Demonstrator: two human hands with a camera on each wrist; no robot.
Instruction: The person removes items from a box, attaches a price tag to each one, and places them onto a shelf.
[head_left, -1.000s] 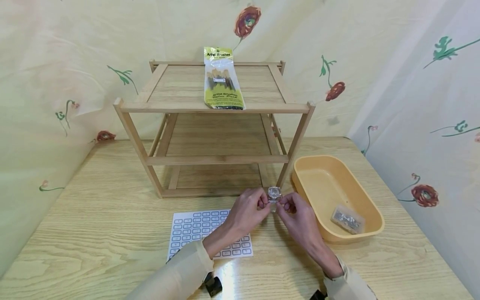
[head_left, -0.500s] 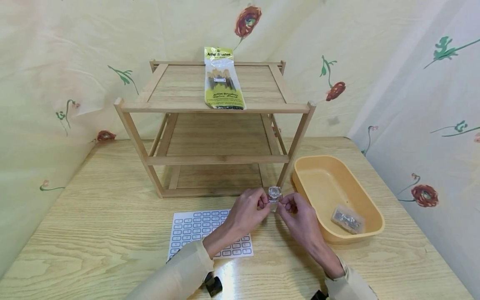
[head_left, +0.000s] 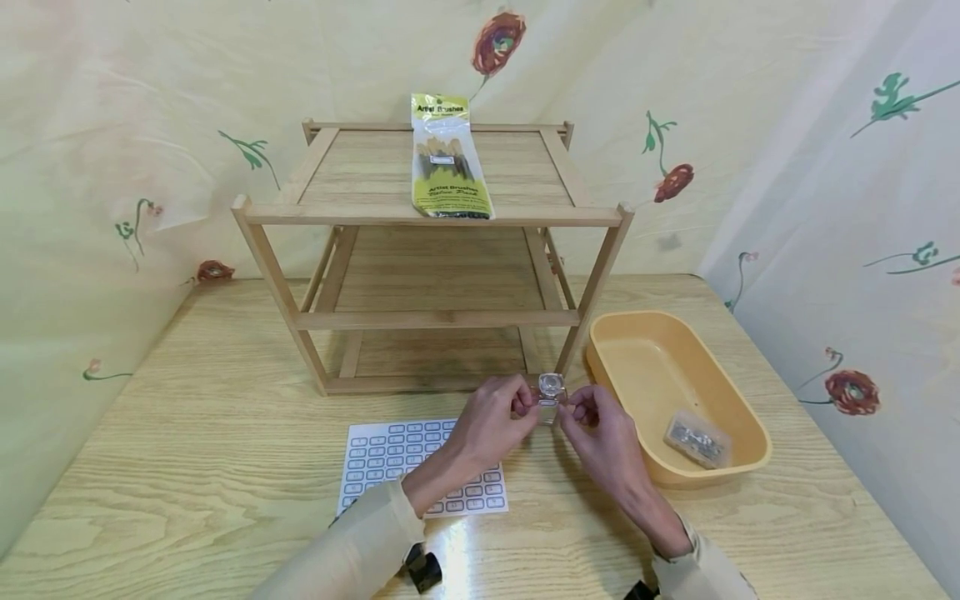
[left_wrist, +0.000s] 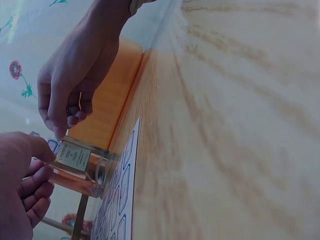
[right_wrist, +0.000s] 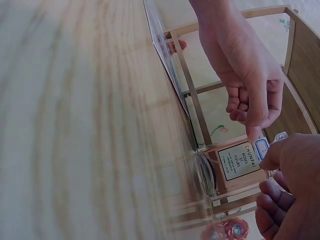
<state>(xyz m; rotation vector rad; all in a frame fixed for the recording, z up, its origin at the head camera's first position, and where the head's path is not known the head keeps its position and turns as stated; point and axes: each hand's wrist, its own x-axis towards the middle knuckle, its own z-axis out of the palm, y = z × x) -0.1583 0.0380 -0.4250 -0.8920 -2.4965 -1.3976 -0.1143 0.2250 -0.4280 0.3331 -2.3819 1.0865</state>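
Hardly any shift since the earlier frame. Left hand (head_left: 489, 423) and right hand (head_left: 606, 437) pinch opposite ends of a sticker (right_wrist: 262, 146) against the perfume bottle (right_wrist: 235, 163), upright on the worktop (head_left: 187, 433). Advice: level it, press centre first, smooth outward.

A brush packet (head_left: 450, 158) lies on the rack (head_left: 442, 318), upper centre. Before the rack, right of centre, a bottle (head_left: 550, 393) is between left hand (head_left: 491, 417) and right hand (head_left: 603, 433); a label sheet (head_left: 382, 454) lies lower left. Right, a tub (head_left: 641, 354) holds a small case (head_left: 697, 440).
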